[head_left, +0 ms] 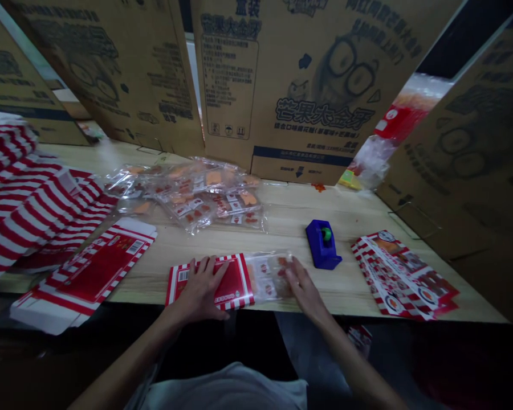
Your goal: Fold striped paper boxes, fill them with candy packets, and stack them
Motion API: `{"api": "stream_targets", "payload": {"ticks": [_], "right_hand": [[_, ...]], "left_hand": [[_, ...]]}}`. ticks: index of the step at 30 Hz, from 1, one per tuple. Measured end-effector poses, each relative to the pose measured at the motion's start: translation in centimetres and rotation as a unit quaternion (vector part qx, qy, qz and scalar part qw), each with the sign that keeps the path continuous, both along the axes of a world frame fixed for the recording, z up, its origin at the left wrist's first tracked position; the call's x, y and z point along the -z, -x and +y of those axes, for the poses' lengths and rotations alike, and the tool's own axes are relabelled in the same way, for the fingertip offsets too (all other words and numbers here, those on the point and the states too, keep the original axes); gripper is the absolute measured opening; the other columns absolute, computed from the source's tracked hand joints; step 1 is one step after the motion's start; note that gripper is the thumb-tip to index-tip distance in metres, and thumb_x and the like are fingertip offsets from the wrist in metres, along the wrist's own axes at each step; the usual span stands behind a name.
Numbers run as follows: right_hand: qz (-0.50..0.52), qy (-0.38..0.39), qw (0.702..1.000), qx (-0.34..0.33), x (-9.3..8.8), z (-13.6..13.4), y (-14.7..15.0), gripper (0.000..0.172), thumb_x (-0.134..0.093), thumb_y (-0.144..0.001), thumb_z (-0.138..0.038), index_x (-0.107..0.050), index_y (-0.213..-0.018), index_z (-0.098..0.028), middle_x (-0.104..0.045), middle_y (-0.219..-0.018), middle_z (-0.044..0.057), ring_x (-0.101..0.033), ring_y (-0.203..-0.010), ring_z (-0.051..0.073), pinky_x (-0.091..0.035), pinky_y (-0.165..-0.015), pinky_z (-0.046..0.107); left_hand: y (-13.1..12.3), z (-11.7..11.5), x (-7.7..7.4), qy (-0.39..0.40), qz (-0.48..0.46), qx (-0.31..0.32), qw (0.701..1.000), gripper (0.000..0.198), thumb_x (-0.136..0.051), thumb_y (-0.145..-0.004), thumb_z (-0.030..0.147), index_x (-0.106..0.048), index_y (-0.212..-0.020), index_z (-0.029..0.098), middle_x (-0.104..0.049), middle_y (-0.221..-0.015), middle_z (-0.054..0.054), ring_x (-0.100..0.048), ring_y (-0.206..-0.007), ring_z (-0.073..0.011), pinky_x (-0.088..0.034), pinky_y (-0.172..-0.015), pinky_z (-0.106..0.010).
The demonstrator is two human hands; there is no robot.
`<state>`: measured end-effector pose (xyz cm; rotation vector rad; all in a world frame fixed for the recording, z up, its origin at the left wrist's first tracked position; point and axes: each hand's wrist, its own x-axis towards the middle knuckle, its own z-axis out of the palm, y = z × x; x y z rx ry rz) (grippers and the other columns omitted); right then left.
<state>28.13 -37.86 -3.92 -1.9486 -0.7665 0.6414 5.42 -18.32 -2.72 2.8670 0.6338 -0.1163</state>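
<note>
Upright corrugated cardboard sheets, printed in dark ink, stand along the far edge of a pale wood-grain table. A large pile of flat red-and-white striped cartons lies at the left, with a single unfolded striped carton beside it. A smaller fanned stack of printed cartons lies at the right. A loose heap of clear plastic bags holding orange sweets is left at the back. A blue tape dispenser stands between. No closed, filled carton is seen. At the near edge, a red striped carton is pressed by the open left hand, fingers spread. A clear sweet bag lies against it, touched by the open right hand, not clearly gripped.
</note>
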Motion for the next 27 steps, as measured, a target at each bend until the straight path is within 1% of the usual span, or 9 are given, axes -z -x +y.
{"api": "stream_targets", "payload": {"ticks": [4,7,9,13,15,17,19,22,27], "right_hand": [[0.181,-0.089,0.973,-0.117,-0.7,3.9,5.3,0.07,-0.053,-0.086,-0.063,-0.039,-0.142,-0.025,-0.054,-0.138,0.008,-0.047,-0.13,0.027,-0.03,-0.112,0.047],[0.277,-0.122,0.94,-0.156,-1.0,5.9,7.2,0.069,-0.062,-0.083,-0.056,-0.039,-0.14,-0.027,-0.06,-0.13,0.008,-0.057,-0.118,0.028,-0.042,-0.103,0.047],[0.263,-0.149,0.946,-0.121,-1.1,6.3,7.3,0.063,-0.068,-0.078,-0.052,-0.046,-0.13,-0.024,-0.066,-0.118,0.01,-0.062,-0.109,0.029,-0.046,-0.096,0.048],[0.055,-0.234,0.969,0.054,-1.6,5.0,7.2,0.038,-0.075,-0.073,-0.041,-0.05,-0.095,-0.023,-0.062,-0.111,0.009,-0.056,-0.113,0.027,-0.042,-0.099,0.044],[0.041,-0.251,0.966,0.046,-2.0,4.2,7.9,0.041,-0.079,-0.069,-0.036,-0.045,-0.088,-0.023,-0.06,-0.11,0.007,-0.057,-0.109,0.025,-0.045,-0.095,0.04],[0.111,-0.25,0.962,0.01,-2.3,3.7,8.8,0.045,-0.081,-0.067,-0.034,-0.04,-0.084,-0.024,-0.061,-0.097,0.002,-0.062,-0.092,0.021,-0.052,-0.08,0.033],[0.179,-0.258,0.949,0.024,-2.4,3.6,9.3,0.045,-0.079,-0.07,-0.034,-0.036,-0.08,-0.025,-0.061,-0.082,-0.003,-0.062,-0.073,0.016,-0.051,-0.066,0.027],[0.242,-0.265,0.932,0.052,-2.1,3.4,8.6,0.038,-0.075,-0.075,-0.034,-0.039,-0.084,-0.025,-0.065,-0.082,-0.003,-0.064,-0.07,0.016,-0.051,-0.065,0.026],[0.322,-0.225,0.92,-0.014,-1.3,1.6,6.7,0.045,-0.074,-0.077,-0.033,-0.045,-0.111,-0.029,-0.071,-0.097,0.003,-0.068,-0.082,0.022,-0.054,-0.072,0.034]], "left_hand": [[0.1,-0.3,0.1,-0.003,-0.016,-0.007,1.0,0.119,-0.082,-0.042,0.054,-0.035,-0.145,0.016,-0.036,-0.146,-0.025,-0.029,-0.135,-0.0442,-0.012,-0.11,-0.064],[0.4,-0.1,0.1,-0.017,-0.031,-0.024,0.999,0.116,-0.082,-0.043,0.054,-0.037,-0.143,0.016,-0.038,-0.144,-0.025,-0.032,-0.132,-0.0438,-0.015,-0.109,-0.064],[0.6,0.2,-0.4,-0.021,-0.048,-0.044,0.998,0.114,-0.081,-0.044,0.055,-0.039,-0.142,0.015,-0.04,-0.141,-0.025,-0.036,-0.129,-0.0433,-0.019,-0.107,-0.063],[0.7,-0.4,-2.4,-0.039,-0.133,-0.137,0.981,0.114,-0.075,-0.052,0.062,-0.032,-0.145,0.011,-0.045,-0.134,-0.024,-0.042,-0.12,-0.0413,-0.03,-0.102,-0.058],[0.6,-1.6,-3.2,-0.047,-0.178,-0.188,0.965,0.117,-0.074,-0.052,0.066,-0.029,-0.146,0.011,-0.044,-0.133,-0.024,-0.043,-0.118,-0.0416,-0.033,-0.099,-0.057],[0.7,-3.2,-3.3,-0.034,-0.213,-0.212,0.953,0.123,-0.076,-0.048,0.068,-0.027,-0.147,0.013,-0.043,-0.132,-0.023,-0.043,-0.117,-0.0427,-0.034,-0.098,-0.059],[1.1,-4.8,-2.8,0.014,-0.242,-0.221,0.945,0.126,-0.079,-0.046,0.065,-0.024,-0.148,0.015,-0.045,-0.13,-0.021,-0.044,-0.116,-0.0423,-0.037,-0.096,-0.059],[2.2,-6.1,-1.3,0.139,-0.289,-0.225,0.92,0.107,-0.077,-0.061,0.053,-0.023,-0.148,0.019,-0.049,-0.13,-0.018,-0.048,-0.118,-0.037,-0.042,-0.096,-0.056],[3.4,-6.2,0.6,0.398,-0.374,-0.212,0.811,0.075,-0.06,-0.085,0.036,-0.024,-0.149,0.023,-0.053,-0.135,-0.015,-0.061,-0.111,-0.0263,-0.05,-0.093,-0.044]]}}
